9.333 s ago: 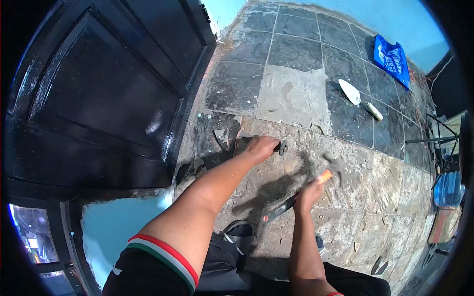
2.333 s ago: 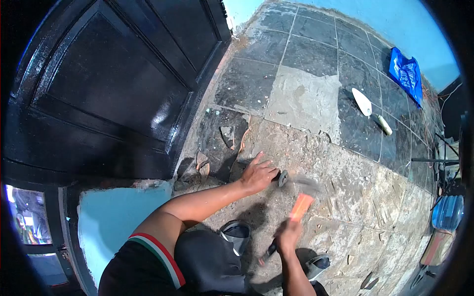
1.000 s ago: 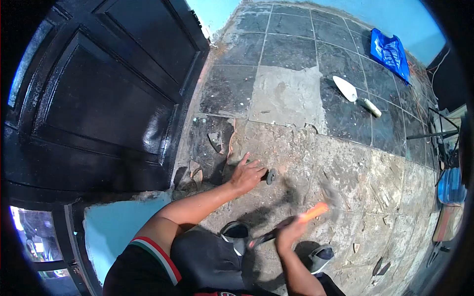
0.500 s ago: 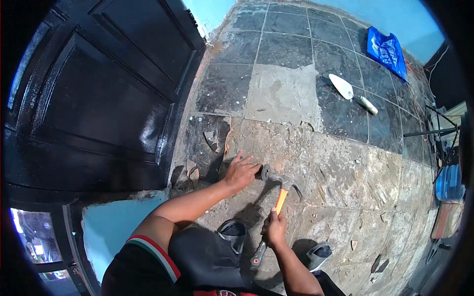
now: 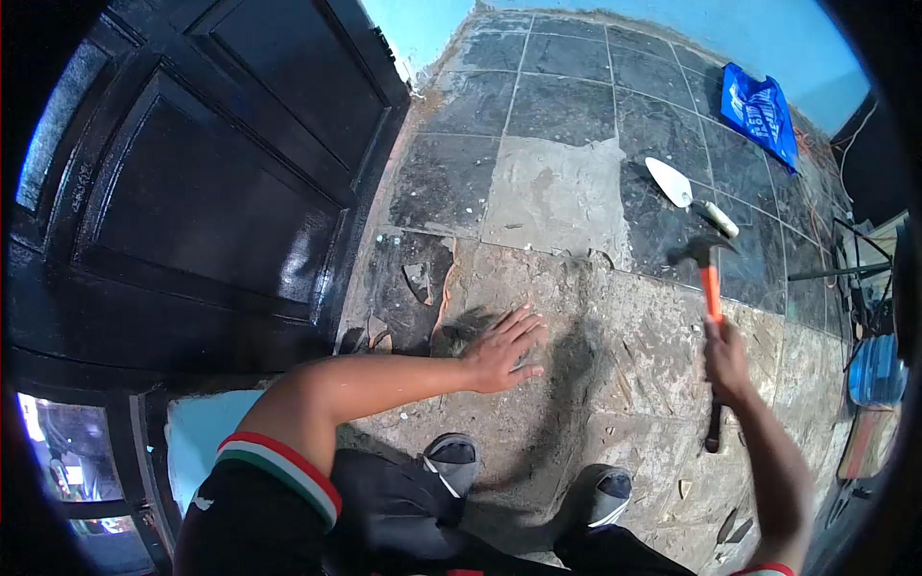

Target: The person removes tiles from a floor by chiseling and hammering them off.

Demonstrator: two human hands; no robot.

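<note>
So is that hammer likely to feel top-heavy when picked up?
Probably: the hammer has a dark, metal-looking head on a slim orange handle. The right hand grips mid-handle, perhaps for balance. It looks stiff, not floppy.

The right hand (image 5: 726,361) is hiding the middle of the hammer (image 5: 711,288); the frame's dark edge is cutting off a blue container (image 5: 876,370).

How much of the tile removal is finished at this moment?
Done: the near floor is stripped to bare mortar. In hand: the right hand holds the hammer raised; the left hand lies flat. Left: broken tile by the door, dark tiles beyond.
</note>
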